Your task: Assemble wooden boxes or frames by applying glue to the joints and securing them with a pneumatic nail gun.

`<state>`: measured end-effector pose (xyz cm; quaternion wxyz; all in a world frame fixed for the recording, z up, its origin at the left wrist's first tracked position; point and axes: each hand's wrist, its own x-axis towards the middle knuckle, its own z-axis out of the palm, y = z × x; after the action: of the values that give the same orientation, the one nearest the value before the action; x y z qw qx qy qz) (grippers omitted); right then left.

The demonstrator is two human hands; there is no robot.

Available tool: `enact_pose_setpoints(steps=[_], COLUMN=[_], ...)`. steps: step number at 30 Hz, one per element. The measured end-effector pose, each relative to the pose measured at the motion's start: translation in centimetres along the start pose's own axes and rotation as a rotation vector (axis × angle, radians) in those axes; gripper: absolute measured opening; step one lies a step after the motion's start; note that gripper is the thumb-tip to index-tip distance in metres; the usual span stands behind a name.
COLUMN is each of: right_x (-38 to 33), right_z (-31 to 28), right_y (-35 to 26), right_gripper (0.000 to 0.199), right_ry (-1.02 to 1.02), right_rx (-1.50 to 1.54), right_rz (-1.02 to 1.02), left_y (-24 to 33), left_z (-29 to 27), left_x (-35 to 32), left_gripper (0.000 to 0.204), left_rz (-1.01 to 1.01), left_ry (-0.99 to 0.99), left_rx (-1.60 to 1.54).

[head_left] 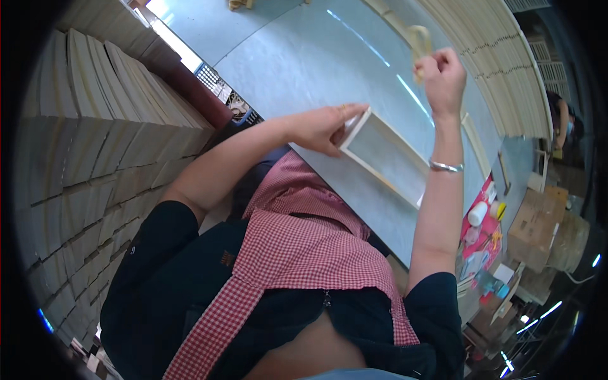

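My left fingers (350, 114) clamped on wooden frame (380, 177), near edge of grey tabletop (285, 82), right fingers (447, 58) closed on blurred yellowish loop (418, 38), stacked boards (82, 95) beyond left edge.

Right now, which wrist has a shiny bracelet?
The right one: a silver bracelet circles the wrist below the raised right hand, which holds a yellowish strip. The left hand, holding the pale frame, has a bare wrist.

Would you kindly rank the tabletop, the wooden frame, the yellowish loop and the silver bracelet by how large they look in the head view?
Largest to smallest:
1. Tabletop
2. Wooden frame, gripped by the left hand
3. Yellowish loop, blurred, in the right hand
4. Silver bracelet
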<state>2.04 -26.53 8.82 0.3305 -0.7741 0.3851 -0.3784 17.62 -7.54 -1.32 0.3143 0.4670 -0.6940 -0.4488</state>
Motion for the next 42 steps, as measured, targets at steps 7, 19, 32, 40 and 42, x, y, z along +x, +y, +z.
enact_pose_setpoints(steps=[7, 19, 32, 40, 42], right_x=[-8.2, -11.9, -24.2, -30.1, -29.2], right_z=[-1.9, -0.2, 1.7, -17.7, -19.1], right_y=[1.0, -1.6, -4.8, 2.2, 3.1], right_gripper=[0.008, 0.008, 0.019, 0.022, 0.032], right_ry=[-0.253, -0.624, -0.370, -0.064, -0.014], right_rx=[-0.331, -0.237, -0.461, -0.760, -0.726], right_rz=[0.067, 0.054, -0.087, 0.186, 0.228], left_y=[0.2, 1.1, -0.8, -0.3, -0.4], left_z=[0.8, -0.3, 0.2, -0.4, -0.3], left_x=[0.0, 0.6, 1.5, 0.7, 0.7], left_gripper=[0.125, 0.113, 0.104, 0.106, 0.107], left_rz=[-0.093, -0.144, 0.102, 0.002, -0.020], left_ry=[0.024, -0.070, 0.093, 0.081, 0.066], left_rx=[0.025, 0.116, 0.435, 0.426, 0.422])
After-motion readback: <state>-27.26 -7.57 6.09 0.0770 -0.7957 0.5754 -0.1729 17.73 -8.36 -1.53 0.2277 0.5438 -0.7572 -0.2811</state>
